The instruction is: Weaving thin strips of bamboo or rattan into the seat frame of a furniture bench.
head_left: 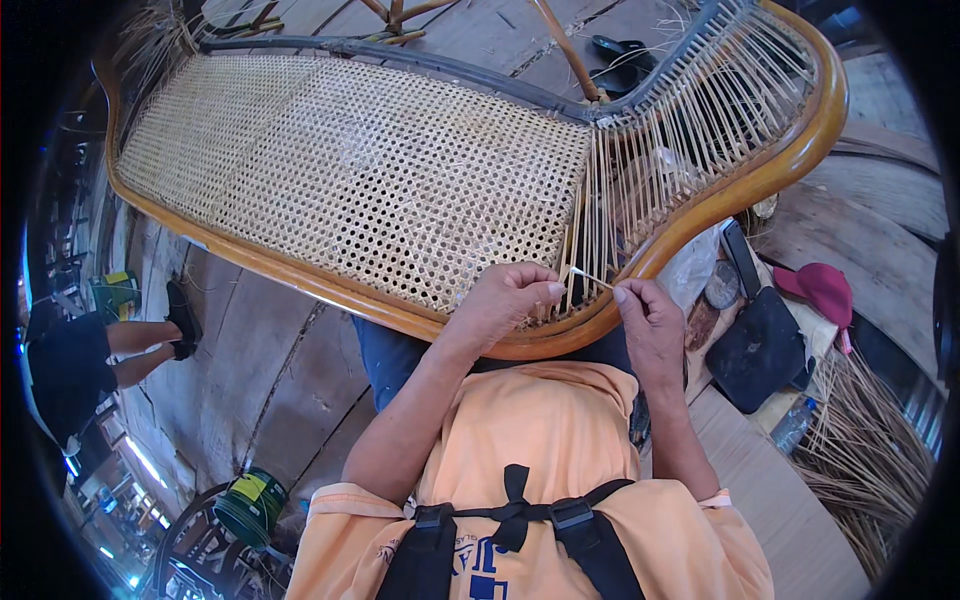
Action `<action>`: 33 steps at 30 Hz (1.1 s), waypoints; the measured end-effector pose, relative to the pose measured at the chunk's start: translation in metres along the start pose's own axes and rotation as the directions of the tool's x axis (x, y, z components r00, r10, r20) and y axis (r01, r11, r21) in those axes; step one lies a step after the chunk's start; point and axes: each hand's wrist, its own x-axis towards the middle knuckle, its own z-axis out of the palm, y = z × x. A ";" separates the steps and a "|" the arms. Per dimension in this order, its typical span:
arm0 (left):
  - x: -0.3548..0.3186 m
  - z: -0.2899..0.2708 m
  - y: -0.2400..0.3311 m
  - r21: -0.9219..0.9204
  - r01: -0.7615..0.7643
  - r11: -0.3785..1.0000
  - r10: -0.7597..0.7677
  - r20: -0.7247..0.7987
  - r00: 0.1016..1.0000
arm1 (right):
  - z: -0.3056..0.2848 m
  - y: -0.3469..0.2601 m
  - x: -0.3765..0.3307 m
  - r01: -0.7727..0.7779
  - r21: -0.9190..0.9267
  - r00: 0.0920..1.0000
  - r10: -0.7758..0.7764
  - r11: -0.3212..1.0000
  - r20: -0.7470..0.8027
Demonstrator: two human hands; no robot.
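A wooden furniture frame with a curved, varnished rim lies across my lap. Woven cane mesh fills its wide left part. On the right, pale cane strands cross the gap in loose parallel lines without the mesh pattern. At the near right corner of the weave, my left hand is closed, thumb and forefinger pinched beside the strands. My right hand pinches the end of a thin cane strand just above the rim. That strand runs from the right fingertips toward the left ones; whatever the left fingertips hold is partly hidden.
To the right sit a maroon cap, a dark pouch and a bundle of loose cane. Dark sandals lie beyond the frame. A green bucket stands lower left; another person's legs show at left.
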 end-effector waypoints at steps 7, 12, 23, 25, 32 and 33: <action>0.004 -0.001 -0.007 -0.026 -0.038 0.999 0.038 0.010 0.999 | 0.003 0.002 0.001 -0.019 0.052 1.000 0.018 0.998 0.024; 0.002 0.002 0.001 -0.019 0.018 1.000 -0.018 -0.002 1.000 | 0.001 0.005 0.000 -0.063 0.134 0.997 0.056 0.989 0.056; 0.008 -0.003 -0.012 -0.076 0.008 0.997 -0.008 -0.004 1.000 | 0.004 -0.003 -0.002 0.112 0.067 0.993 -0.115 0.991 0.040; 0.008 -0.003 -0.013 -0.082 -0.002 0.997 0.002 0.001 1.000 | 0.004 -0.001 -0.002 0.114 0.074 0.992 -0.117 0.991 0.038; 0.004 -0.001 -0.009 -0.073 -0.034 0.997 0.033 -0.012 0.999 | 0.005 0.002 0.001 0.044 0.074 0.998 -0.046 0.996 0.035; 0.004 -0.001 -0.009 -0.072 -0.044 0.996 0.043 -0.026 0.999 | 0.005 0.002 0.000 0.044 0.075 0.998 -0.046 0.996 0.033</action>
